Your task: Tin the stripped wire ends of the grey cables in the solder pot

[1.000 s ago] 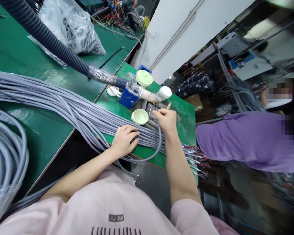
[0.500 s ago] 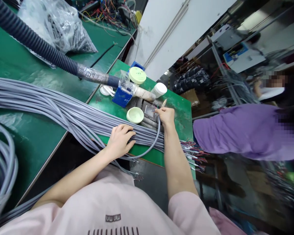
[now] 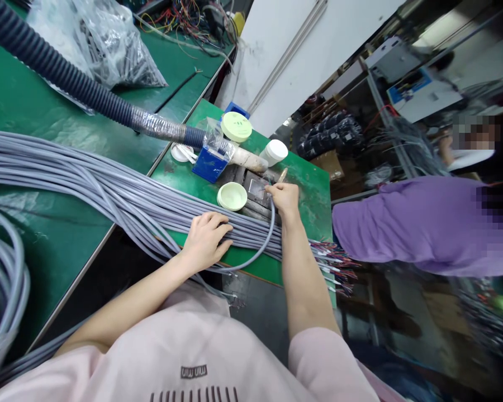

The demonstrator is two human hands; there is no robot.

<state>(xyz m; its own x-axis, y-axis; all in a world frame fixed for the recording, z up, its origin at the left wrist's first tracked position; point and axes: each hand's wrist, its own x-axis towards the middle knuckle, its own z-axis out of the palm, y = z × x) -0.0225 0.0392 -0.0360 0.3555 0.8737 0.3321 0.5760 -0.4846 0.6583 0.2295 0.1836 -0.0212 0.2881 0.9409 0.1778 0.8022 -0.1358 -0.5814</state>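
My right hand pinches one grey cable close to its end, holding the tip over a small square metal solder pot. From the fingers the cable bends down and back to the left. My left hand lies with its fingers spread on a thick bundle of grey cables. At the bundle's right end, stripped coloured wires hang past the bench edge. Just left of the pot sits a pale round dish. The held wire tips are too small to make out clearly.
A ribbed dark hose runs to a pipe nozzle beside a blue block. A pale green lid and a white jar stand behind. A person in a purple top is at the right.
Both hands and the held cable keep nearly the same place. The view has shifted very slightly.
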